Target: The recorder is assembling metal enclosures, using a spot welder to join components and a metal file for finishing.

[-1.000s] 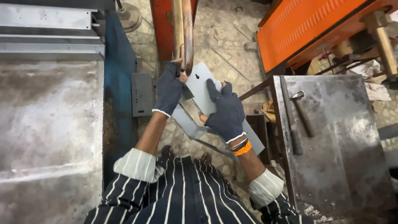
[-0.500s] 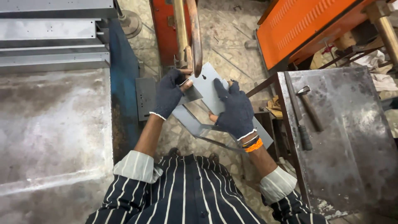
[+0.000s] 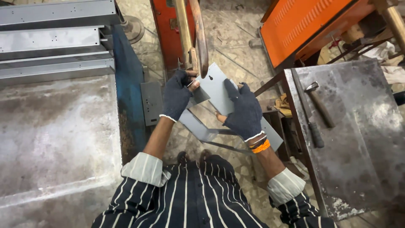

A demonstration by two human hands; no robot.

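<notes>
Since the earlier frame, I see the flat, smooth grey sheet-metal bracket [image 3: 219,90] raised to the copper-coloured welder arms [image 3: 198,38]; my gloved left hand [image 3: 176,93] and right hand [image 3: 244,110] grip its edges.

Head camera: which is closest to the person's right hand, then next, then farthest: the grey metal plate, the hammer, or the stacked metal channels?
From the right hand:
1. Grey metal plate, held in it.
2. Hammer, on the steel table to its right.
3. Stacked metal channels, far upper left.
</notes>
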